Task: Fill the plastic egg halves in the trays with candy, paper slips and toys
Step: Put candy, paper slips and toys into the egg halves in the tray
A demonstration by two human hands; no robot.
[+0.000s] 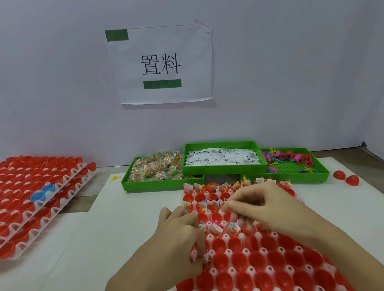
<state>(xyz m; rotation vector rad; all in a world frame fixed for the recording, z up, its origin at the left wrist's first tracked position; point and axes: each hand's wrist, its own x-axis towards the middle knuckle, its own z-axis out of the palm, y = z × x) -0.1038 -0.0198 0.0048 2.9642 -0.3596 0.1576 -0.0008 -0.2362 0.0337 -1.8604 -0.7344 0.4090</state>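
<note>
Left hand point(180, 240) curled, pinching paper slips point(205, 257) at white egg tray point(260, 269) edge; right hand point(260, 204) fingers curled over filled red egg halves point(234, 228), grip indiscernible

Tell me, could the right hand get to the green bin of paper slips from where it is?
Probably yes. The right hand is over the egg tray, and the paper slip bin sits open-topped just beyond it, with only filled egg halves lying low between them.
</note>
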